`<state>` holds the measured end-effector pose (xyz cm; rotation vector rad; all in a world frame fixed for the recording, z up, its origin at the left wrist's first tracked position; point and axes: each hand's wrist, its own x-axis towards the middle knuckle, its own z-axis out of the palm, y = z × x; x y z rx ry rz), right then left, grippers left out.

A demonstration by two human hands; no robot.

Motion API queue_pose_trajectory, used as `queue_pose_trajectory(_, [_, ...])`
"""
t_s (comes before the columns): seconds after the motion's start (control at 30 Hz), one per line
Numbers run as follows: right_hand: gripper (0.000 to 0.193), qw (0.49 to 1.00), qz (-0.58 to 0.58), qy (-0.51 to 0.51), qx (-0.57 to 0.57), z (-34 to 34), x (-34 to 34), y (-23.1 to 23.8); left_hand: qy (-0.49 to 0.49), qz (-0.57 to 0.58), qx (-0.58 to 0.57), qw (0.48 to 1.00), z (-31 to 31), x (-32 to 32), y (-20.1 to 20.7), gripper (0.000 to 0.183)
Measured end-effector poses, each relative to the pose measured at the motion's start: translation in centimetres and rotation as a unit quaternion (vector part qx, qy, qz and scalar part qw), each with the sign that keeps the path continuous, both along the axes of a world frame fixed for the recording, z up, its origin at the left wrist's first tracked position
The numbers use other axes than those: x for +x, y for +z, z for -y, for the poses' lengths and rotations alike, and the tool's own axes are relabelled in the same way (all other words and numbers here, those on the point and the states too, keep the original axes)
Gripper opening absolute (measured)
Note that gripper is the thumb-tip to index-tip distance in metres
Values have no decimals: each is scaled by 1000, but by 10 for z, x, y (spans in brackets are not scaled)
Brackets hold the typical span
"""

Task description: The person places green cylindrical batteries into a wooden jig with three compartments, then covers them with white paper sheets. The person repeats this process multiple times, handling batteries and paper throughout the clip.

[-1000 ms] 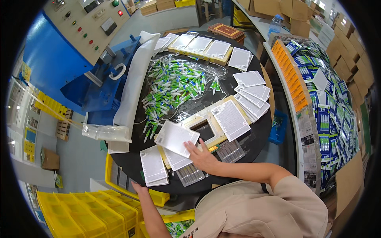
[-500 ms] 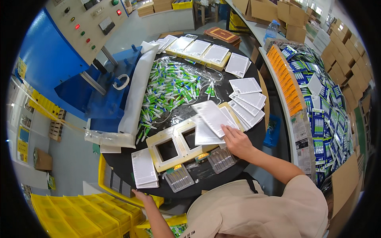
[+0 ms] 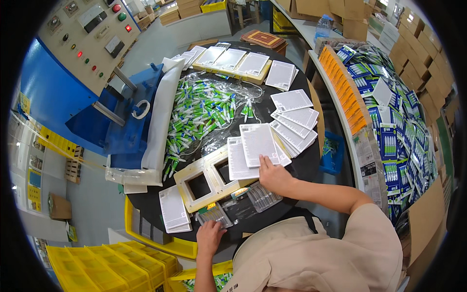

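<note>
White card [image 3: 259,144] apparently under right hand [image 3: 274,175]

Bright, even overhead light fills the scene, and shadows stay soft and short. The white cards [image 3: 260,143] on the round black table [image 3: 296,168] come close to washing out, and the clear plastic sheet [image 3: 214,109] shows faint glare. Fisheye distortion bends straight edges toward the rim, which ends in a black circular border. The centre is sharp; the edges look slightly soft.
</note>
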<state>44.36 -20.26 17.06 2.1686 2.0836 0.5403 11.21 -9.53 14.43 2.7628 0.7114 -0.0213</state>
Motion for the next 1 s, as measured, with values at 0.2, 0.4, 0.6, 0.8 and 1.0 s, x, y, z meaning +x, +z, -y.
queue_pose_trajectory(0.2, [21,945,-217,-67,235,30,125,57,-30,-22,-65,997,-19,-5,6,18])
queue_pose_trajectory(0.4, [24,345,-756,-196,521,260,247,42,-69,-27,-99,992,-33,-2,0,9])
queue_pose_trajectory(0.6, [32,200,-508,-159,823,467,227,14,-134,3,-12,991,-29,-3,-5,10])
queue_pose_trajectory(0.8, [22,645,-519,-312,466,240,90,-16,-106,39,-6,994,-26,-3,1,7])
queue_pose_trajectory(1.0, [36,940,-296,76,-148,52,-22,-26,-25,84,-94,992,-19,0,47,10])
